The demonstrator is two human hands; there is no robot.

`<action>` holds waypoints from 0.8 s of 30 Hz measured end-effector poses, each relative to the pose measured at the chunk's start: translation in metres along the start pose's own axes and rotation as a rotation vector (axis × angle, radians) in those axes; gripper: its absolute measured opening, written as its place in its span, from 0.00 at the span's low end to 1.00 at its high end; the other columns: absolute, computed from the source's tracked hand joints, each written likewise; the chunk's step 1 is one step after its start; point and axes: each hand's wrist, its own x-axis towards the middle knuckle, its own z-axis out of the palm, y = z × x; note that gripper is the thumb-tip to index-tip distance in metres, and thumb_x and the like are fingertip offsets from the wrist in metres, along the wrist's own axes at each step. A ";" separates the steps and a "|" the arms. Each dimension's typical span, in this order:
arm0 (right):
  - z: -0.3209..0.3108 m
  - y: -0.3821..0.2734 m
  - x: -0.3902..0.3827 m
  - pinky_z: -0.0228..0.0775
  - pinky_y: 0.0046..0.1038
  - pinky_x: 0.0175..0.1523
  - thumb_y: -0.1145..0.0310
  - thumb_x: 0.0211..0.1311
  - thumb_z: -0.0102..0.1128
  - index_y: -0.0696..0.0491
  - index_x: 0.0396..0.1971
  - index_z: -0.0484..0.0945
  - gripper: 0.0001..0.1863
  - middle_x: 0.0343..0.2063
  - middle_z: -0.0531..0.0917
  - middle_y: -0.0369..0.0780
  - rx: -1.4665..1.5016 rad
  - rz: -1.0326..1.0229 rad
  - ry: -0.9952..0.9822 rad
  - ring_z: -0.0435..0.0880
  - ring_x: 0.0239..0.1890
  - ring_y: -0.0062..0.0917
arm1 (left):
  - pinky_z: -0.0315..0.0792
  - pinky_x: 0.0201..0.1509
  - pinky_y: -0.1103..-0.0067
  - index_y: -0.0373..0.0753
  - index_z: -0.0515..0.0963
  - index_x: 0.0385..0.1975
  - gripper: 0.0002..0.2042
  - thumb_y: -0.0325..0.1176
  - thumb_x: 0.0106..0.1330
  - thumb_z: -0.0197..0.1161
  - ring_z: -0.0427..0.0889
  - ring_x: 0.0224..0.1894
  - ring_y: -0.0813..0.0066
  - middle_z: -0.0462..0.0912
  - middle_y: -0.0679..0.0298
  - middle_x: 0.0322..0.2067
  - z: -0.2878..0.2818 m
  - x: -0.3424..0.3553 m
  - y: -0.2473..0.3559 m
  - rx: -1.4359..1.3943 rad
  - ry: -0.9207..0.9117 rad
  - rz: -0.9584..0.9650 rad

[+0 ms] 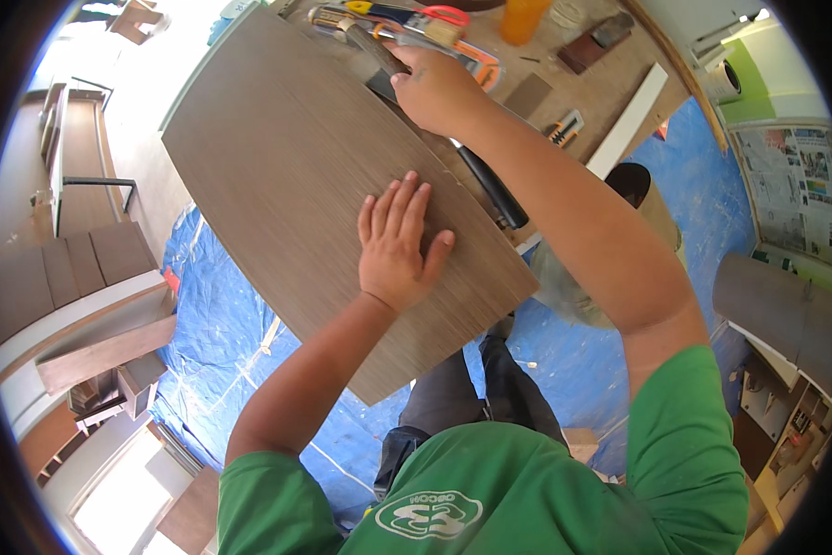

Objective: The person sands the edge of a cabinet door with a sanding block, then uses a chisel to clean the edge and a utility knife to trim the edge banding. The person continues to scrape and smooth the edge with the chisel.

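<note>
Wood-grain panel [286,176]: I see it lying slantwise before the person, its far part beside the tools and its near corner out over the blue tarp [217,287] on the floor.
Left hand [399,245]: I see it palm down on the panel, released, fingers extended and thumb spread, pressing or resting; I cannot tell which.
Right hand [439,92]: I see it grasping a brown-handled tool [369,42] at the panel's far right edge; fingers hide part of the tool.
Black-gripped tool [494,190]: I find it beside the panel's right edge, under the right forearm, its metal shaft partly covered.
Worktable [564,88]: I make out an orange-and-black box cutter [564,128], a long white strip [633,120] and, farther off, an orange container [519,23].
Clothing: I see a green T-shirt [527,481] and dark trousers [443,398].
</note>
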 end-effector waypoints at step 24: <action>-0.086 0.035 -0.078 0.74 0.32 0.32 0.55 0.74 0.62 0.62 0.29 0.80 0.22 0.21 0.80 0.45 -0.107 0.514 0.193 0.81 0.23 0.29 | 0.63 0.72 0.70 0.31 0.72 0.66 0.24 0.39 0.77 0.62 0.71 0.66 0.66 0.73 0.56 0.64 0.023 0.138 -0.005 -0.957 0.785 -0.271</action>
